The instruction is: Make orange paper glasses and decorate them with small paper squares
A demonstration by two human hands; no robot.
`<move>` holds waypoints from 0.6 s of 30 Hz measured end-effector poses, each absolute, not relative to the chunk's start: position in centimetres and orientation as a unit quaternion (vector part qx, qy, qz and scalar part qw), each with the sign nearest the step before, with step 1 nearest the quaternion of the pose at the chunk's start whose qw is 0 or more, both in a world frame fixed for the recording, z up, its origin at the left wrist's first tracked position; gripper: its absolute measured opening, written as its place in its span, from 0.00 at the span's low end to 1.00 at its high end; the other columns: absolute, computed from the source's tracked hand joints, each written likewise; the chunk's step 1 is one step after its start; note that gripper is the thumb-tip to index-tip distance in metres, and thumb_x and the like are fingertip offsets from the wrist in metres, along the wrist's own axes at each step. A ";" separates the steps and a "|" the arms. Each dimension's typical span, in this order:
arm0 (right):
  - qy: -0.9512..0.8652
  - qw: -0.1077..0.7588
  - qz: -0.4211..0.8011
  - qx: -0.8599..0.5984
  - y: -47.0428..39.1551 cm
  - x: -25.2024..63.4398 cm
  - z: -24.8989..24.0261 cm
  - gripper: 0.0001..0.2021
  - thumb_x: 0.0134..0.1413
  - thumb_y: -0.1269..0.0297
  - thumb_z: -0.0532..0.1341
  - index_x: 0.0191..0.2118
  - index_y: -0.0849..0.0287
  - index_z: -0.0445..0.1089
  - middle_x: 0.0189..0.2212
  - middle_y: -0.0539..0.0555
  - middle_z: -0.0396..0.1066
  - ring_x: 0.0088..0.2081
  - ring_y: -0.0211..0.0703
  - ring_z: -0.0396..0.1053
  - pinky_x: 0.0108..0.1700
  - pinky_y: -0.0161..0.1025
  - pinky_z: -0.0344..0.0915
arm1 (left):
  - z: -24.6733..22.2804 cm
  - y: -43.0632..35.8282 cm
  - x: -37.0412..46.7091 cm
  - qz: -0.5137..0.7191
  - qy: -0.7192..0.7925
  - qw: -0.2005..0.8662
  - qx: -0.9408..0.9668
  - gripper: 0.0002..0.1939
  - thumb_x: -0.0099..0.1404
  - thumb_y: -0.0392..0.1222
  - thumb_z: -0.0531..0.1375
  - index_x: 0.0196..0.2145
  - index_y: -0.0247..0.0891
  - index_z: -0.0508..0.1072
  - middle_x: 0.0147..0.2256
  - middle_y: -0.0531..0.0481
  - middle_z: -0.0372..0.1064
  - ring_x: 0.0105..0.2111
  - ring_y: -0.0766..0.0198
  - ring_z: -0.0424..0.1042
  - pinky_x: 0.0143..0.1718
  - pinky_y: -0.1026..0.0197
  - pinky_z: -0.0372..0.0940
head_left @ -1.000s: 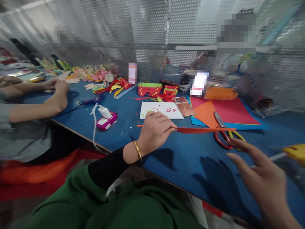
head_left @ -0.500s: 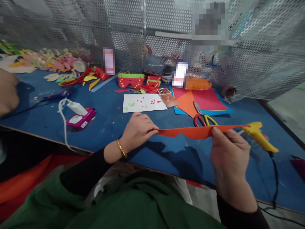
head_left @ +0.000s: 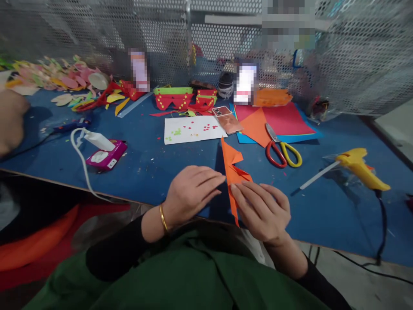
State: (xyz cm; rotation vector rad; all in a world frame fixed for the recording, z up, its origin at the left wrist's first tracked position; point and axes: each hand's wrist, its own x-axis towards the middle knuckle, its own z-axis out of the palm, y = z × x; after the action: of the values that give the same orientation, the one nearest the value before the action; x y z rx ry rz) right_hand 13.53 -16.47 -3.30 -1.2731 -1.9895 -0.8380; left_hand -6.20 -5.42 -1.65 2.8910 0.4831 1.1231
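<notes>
Both my hands hold a zigzag-cut orange paper strip [head_left: 232, 168] upright over the near edge of the blue table [head_left: 151, 165]. My left hand [head_left: 190, 191], with a gold bangle on the wrist, pinches the strip from the left. My right hand [head_left: 262, 209] pinches it from the right, lower down. The strip stands on end, its top pointing away from me.
Red-and-yellow scissors [head_left: 281, 151] lie right of the strip, a yellow glue gun [head_left: 358, 167] farther right. A white sheet with paper dots [head_left: 192, 129], a phone [head_left: 227, 121], coloured paper sheets [head_left: 284, 122] and a pink device [head_left: 106, 156] lie beyond. Another person's hand [head_left: 11, 120] is at left.
The strip was stretched out flat between my hands; now my hands have come together and the strip stands on end. My right hand moved left, away from the glue gun.
</notes>
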 end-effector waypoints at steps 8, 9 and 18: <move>-0.783 0.274 -0.221 -0.513 -16.8 11.9 -4.5 0.14 0.65 0.75 0.54 0.50 0.62 0.74 0.43 0.54 0.81 0.44 0.43 0.77 0.54 0.44 0.63 | -4.4 -6.9 -6.4 0.353 0.130 -0.073 0.923 0.06 0.69 0.36 0.62 0.43 0.33 0.76 0.40 0.46 0.82 0.41 0.58 0.80 0.44 0.55 0.72; -0.784 0.272 -0.206 -0.518 -16.8 11.8 -4.7 0.13 0.65 0.75 0.55 0.50 0.62 0.73 0.42 0.54 0.81 0.44 0.42 0.76 0.54 0.45 0.63 | -4.5 -6.9 -6.5 0.346 0.123 -0.084 0.926 0.06 0.70 0.36 0.62 0.43 0.34 0.76 0.40 0.46 0.82 0.41 0.58 0.80 0.44 0.55 0.72; -0.769 0.294 -0.071 -0.563 -18.0 12.3 -5.3 0.12 0.64 0.76 0.54 0.47 0.60 0.71 0.43 0.57 0.79 0.44 0.42 0.76 0.54 0.43 0.68 | -4.1 -6.6 -6.3 0.245 0.042 -0.065 0.967 0.15 0.75 0.32 0.50 0.43 0.33 0.77 0.43 0.45 0.80 0.41 0.59 0.78 0.41 0.56 0.71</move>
State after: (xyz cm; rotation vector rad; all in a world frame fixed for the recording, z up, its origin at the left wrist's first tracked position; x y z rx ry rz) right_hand 12.27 -18.05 -5.33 -1.4990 -2.0484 -0.1878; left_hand -6.28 -6.56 -4.09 3.1693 0.1375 0.8018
